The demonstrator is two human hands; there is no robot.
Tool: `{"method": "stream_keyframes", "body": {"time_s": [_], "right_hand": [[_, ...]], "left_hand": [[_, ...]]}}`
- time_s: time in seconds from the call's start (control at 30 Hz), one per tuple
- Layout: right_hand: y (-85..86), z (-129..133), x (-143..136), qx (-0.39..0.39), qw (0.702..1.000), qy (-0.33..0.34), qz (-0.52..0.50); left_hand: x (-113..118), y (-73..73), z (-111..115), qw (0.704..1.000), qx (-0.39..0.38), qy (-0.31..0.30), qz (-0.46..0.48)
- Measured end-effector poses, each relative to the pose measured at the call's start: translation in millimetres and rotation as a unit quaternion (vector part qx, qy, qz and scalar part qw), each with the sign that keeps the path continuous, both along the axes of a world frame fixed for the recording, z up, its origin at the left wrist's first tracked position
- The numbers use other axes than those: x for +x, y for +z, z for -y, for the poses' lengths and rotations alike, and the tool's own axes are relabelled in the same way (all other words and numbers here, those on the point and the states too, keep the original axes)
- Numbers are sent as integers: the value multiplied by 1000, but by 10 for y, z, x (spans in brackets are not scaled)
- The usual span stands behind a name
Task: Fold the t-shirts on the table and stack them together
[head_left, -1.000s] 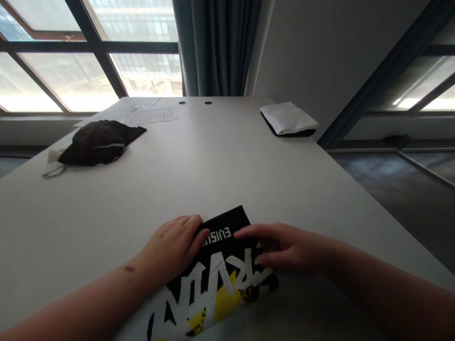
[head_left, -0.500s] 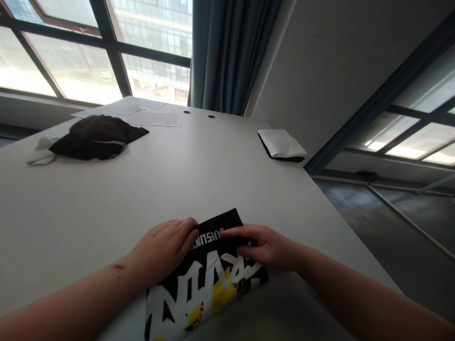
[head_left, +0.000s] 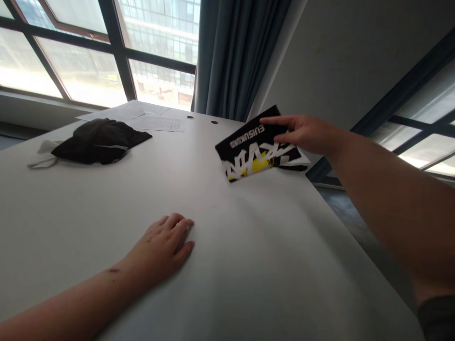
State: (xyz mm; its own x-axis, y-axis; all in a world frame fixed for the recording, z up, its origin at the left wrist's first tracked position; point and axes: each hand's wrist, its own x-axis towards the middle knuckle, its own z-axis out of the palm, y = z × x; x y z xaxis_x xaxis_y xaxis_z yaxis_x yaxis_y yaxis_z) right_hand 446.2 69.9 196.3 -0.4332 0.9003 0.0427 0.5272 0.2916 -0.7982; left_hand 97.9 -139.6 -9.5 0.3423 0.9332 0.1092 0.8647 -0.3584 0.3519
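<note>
My right hand (head_left: 302,132) is closed on the right end of a pair of folded boxer briefs (head_left: 258,158), pinched between thumb and fingers. They are black with bold white lettering, yellow patches and a lettered waistband along the top edge. The briefs hang tilted above the far right part of the table, in front of a folded white and black cloth stack (head_left: 303,160) that they mostly hide. Near the table's middle, my left hand (head_left: 167,244) rests on the white surface, fingers apart and slightly bent, holding nothing.
The white table (head_left: 199,293) fills the foreground. A crumpled black garment (head_left: 95,139) lies at the left with a pale cloth (head_left: 44,154) beside it. Paper sheets (head_left: 159,123) lie at the back, near two round holes. A blue curtain (head_left: 234,61) hangs beyond.
My right hand has lifted the folded boxer briefs from the near edge and carried them forward and right. My left hand has let go of them and stays low on the table.
</note>
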Motion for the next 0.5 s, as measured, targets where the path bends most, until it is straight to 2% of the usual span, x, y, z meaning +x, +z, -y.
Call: {"method": "stream_keyframes", "body": {"time_s": [0.07,0.13,0.2,0.23,0.3,0.37,0.43,0.5], "right_hand": [[36,-379,110,96,989,-93,-69],[-3,-800,310,163,961,-200,-105],[-160,-1182,573,195,924,-300,-136],[-294,-1329,710,190,906,-348,-150],[-672,-1503,959,169,875,-425,-156],[-1149,-1520,1144,120,854,-486,-141],[-1629,-1451,1259,75,854,-502,-113],[-2017,-1376,1328,98,846,-515,-99]], "left_hand": [[-7,6,-4,1000,-4,-10,-4],[-17,15,-7,1000,-8,-14,1],[-27,18,-8,1000,-12,-20,6],[-32,16,-9,1000,-13,-24,7],[-42,6,-11,1000,-8,-25,9],[-52,-8,-13,1000,3,-23,11],[-60,-25,-15,1000,12,-23,13],[-67,-45,-20,999,17,-26,14]]}}
